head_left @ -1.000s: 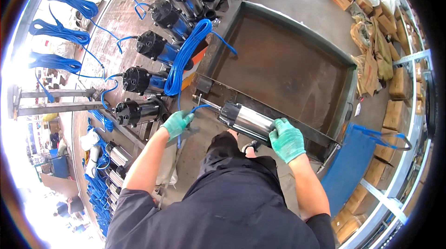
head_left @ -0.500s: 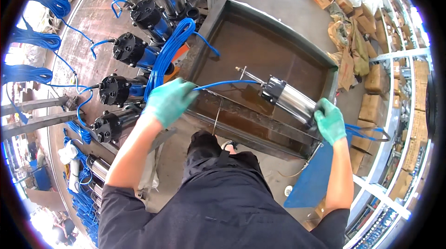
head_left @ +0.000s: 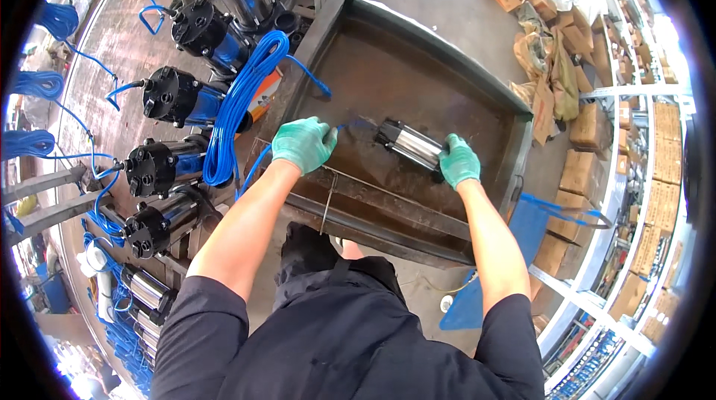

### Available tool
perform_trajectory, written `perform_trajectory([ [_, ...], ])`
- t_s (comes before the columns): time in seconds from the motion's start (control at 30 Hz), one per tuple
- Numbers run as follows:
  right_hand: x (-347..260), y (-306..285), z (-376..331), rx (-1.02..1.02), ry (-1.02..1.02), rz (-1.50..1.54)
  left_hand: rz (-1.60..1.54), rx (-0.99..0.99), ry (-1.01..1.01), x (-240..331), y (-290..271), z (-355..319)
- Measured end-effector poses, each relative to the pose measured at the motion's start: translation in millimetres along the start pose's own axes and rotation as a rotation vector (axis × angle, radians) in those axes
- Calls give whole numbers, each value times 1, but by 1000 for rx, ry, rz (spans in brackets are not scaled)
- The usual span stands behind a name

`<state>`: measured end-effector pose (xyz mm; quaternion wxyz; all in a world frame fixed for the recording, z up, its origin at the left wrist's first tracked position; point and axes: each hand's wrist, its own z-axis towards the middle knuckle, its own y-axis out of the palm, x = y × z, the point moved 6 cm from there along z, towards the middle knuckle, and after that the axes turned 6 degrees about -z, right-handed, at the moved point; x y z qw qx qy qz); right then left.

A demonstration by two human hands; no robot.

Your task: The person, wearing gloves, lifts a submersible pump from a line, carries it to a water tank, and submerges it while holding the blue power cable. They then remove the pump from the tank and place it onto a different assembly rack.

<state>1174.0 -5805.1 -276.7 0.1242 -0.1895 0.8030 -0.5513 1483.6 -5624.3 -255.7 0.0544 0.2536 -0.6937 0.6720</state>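
Note:
A shiny steel pump cylinder (head_left: 409, 145) lies in the big rusty metal tray (head_left: 418, 42). My right hand (head_left: 458, 162), in a green glove, grips the cylinder's near end. My left hand (head_left: 302, 144), also gloved in green, is closed on the blue cable (head_left: 350, 125) that runs from the cylinder's far end. That cable continues back over the tray's left rim into a thick blue coil (head_left: 237, 105).
A row of black-headed pumps (head_left: 173, 95) with blue cable bundles lies left of the tray. Cardboard boxes (head_left: 591, 125) and sacks pile up at the right by white shelving. A blue bag (head_left: 522, 225) sits near my right elbow.
Both hands moved forward over the tray's front rim, carrying the cylinder from outside the tray to its middle; the left hand stayed on the blue cable.

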Motion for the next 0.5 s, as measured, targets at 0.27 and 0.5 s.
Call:
perform_trajectory([
  [0.27, -9, 40, 16, 73, 33, 103, 26, -126, -93, 0, 5, 7],
  [0.5, 23, 34, -37, 165, -54, 354, 55, -214, -178, -2, 6, 9],
])
